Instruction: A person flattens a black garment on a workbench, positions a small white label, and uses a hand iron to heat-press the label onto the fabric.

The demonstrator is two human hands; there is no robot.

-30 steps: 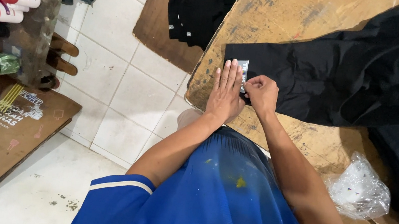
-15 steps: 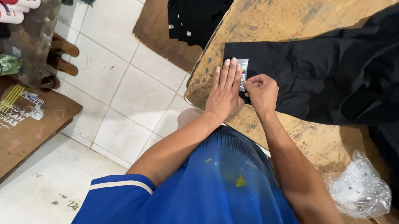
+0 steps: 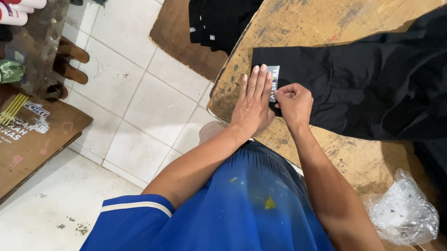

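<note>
A black fabric garment [image 3: 374, 86] lies spread on a worn wooden table [image 3: 325, 19]. The left hand [image 3: 253, 103], open and flat, presses its hem corner to steady it, while the right hand [image 3: 294, 104], closed, pinches a small white-printed label [image 3: 272, 82] there, apparently positioning it.

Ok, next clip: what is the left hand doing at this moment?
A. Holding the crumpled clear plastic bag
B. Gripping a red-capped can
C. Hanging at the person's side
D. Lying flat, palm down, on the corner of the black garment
D. The left hand lies flat with fingers stretched out on the corner of the black garment on the wooden table, while the right hand pinches at the small label beside it.
</note>
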